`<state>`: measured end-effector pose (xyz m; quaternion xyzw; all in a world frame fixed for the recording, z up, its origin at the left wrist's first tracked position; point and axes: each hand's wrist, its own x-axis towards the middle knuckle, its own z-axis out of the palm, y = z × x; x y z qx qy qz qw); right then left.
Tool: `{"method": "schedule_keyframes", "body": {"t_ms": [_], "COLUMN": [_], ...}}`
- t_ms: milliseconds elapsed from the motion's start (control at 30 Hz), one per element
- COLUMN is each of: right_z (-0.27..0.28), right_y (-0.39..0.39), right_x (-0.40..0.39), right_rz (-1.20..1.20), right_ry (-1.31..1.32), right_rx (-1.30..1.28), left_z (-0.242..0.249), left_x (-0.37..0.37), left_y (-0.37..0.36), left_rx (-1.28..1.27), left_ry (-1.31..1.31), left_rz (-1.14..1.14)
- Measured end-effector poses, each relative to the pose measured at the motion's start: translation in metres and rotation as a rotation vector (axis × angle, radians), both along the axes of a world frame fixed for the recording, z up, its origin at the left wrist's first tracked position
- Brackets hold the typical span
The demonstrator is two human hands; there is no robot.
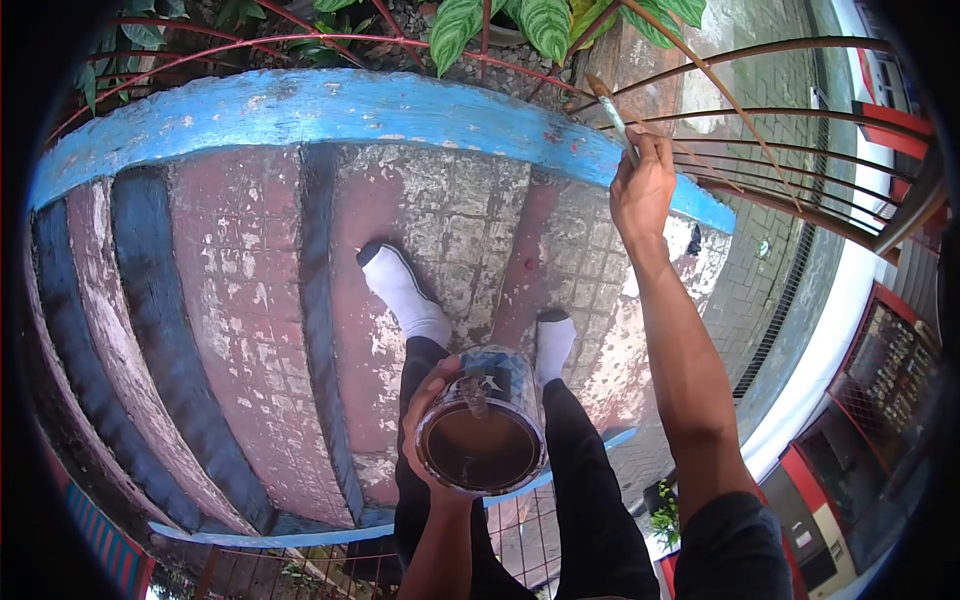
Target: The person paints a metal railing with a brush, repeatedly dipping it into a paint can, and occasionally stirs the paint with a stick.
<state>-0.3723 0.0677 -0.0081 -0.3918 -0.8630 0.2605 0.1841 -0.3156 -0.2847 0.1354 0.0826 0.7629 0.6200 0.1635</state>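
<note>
the left hand (425, 425) is wrapped around the side of an open paint can (483, 425) holding brown paint, fingers closed on its wall; the right hand (642, 185) is raised well above and beyond it, pinched shut on a paintbrush (612, 112). the brush tip points up from the fingers toward the red railing (780, 50); the blue ledge (330, 110) lies just below that hand.

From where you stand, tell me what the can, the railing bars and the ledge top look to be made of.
The paint can in the left hand looks like metal: thin round rim, printed wall, brown paint inside. The railing bars beside the right hand and its brush look like thin bent metal rod, coated reddish brown. The ledge top seems masonry under worn, flaking blue paint.
</note>
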Motion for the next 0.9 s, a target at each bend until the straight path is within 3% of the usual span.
{"method": "schedule_keyframes", "body": {"t_ms": [33, 133, 233, 567, 900], "right_z": [-0.003, -0.011, -0.024, -0.038, -0.012], "right_y": [0.004, 0.004, -0.008, -0.047, -0.004], "right_x": [0.001, -0.005, -0.007, 0.002, -0.011], "right_rz": [0.047, 0.047, 0.042, 0.104, 0.173], "right_ry": [0.034, -0.012, -0.030, -0.095, -0.055], "right_rx": [0.108, 0.120, 0.032, -0.093, 0.112], "left_z": [-0.001, 0.002, 0.003, 0.002, 0.001], "left_x": [0.000, -0.001, 0.000, -0.004, -0.001], "left_y": [-0.002, -0.005, 0.002, -0.002, -0.001], "left_rx": [0.019, -0.008, 0.040, -0.032, 0.021], "left_ry": [-0.011, -0.245, -0.014, -0.029, 0.013], "left_rz": [0.016, 0.028, 0.014, -0.044, -0.010]}}
